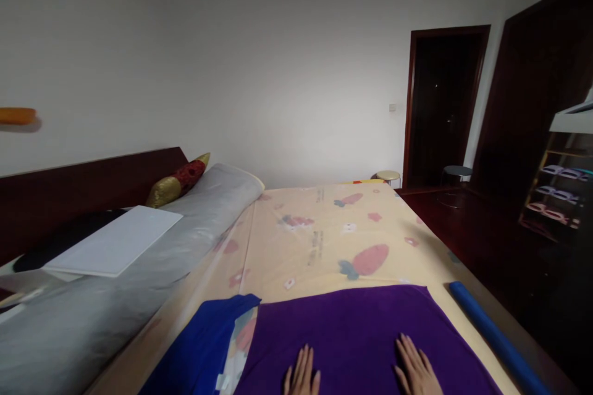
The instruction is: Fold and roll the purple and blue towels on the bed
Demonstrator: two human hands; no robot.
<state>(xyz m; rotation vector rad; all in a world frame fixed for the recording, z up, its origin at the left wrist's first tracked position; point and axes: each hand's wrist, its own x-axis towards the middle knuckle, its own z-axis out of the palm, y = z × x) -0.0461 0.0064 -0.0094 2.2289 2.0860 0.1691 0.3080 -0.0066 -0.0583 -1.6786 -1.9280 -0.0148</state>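
Bed [296, 253]: rm past purple cloth [356, 327] far edge | 2 hands [302, 375] [418, 371] flat on cloth | blue roll [492, 332] to R

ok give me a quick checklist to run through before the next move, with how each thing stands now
1. Left hand flat over the purple cloth: ok, palm down, fingers extended.
2. Right hand likewise: ok, palm down, fingers pointing away.
3. Purple cloth's far edge in view and laid out: ok.
4. Purple cloth's near edge: cannot tell, out of frame.
5. Blue cloth apart from the purple one: not ok, its tip appears to meet the purple cloth's far left corner.
6. Blue roll apart from the purple cloth: ok, patterned sheet shows between them.
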